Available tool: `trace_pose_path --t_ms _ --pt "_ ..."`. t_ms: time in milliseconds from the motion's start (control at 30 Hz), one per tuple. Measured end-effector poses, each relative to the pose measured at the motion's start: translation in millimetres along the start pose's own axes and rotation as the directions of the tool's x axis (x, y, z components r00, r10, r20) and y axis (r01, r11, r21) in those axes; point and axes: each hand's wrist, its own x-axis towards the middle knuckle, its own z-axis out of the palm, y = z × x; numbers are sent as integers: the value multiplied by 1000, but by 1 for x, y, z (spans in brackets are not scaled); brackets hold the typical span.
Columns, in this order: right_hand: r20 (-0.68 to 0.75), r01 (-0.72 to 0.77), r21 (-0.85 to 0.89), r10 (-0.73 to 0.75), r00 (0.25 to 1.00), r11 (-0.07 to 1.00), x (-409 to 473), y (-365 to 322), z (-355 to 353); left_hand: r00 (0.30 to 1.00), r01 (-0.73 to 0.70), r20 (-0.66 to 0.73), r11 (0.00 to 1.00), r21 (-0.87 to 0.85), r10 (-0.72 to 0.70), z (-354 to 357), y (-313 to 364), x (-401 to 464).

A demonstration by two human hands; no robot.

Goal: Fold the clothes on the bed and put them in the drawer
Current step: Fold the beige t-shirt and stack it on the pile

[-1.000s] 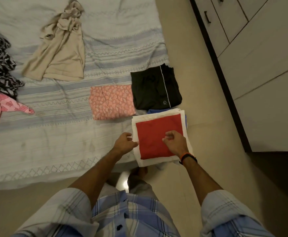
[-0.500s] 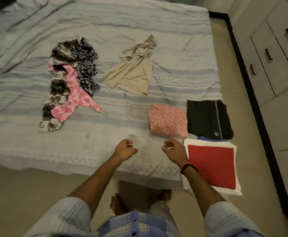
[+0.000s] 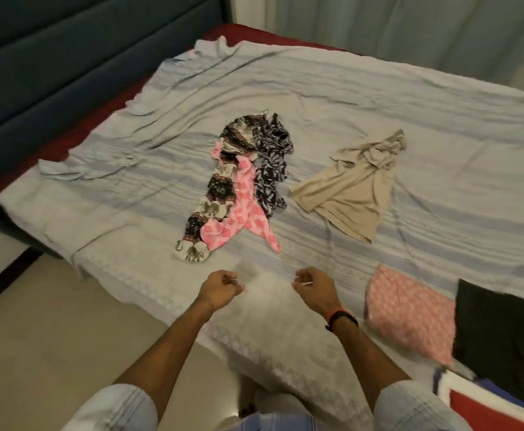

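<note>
Clothes left to fold lie mid-bed in your head view: a tangled heap of patterned pieces (image 3: pixel 242 188) and, just beside it, a crumpled beige top (image 3: pixel 352 194). Your left hand (image 3: pixel 218 289) and right hand (image 3: pixel 315 287) hover over the near edge of the bed (image 3: pixel 130 169), fingers loosely curled and holding nothing, probably ready to reach. At your right, a folded pink piece (image 3: pixel 410 312), a folded black piece (image 3: pixel 503 340) and a red-and-white one (image 3: pixel 487 409) sit grouped, likely staged for the drawer, which isn't in view.
</note>
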Motion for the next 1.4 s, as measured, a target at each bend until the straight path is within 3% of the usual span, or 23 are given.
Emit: trace_pose_path --t_ms 300,533,800,967,1200,1400 --pt "153 37 -81 -25 988 996 92 -53 30 994 76 -77 997 4 -76 -46 16 55" --pt "203 -59 -137 87 975 989 158 -71 58 994 106 0 992 71 -106 -66 34 129" --pt "148 -190 -177 217 965 966 245 -90 73 989 55 127 981 186 -79 -76 77 240" --pt "74 -215 -200 234 969 956 299 -87 72 974 14 222 987 162 -50 -59 111 300" --pt "32 -254 -225 268 963 941 358 -72 61 968 -57 250 987 148 18 -19 141 350" --pt "-60 -357 -170 352 934 919 367 -34 6 936 -108 349 980 165 44 48 173 369"
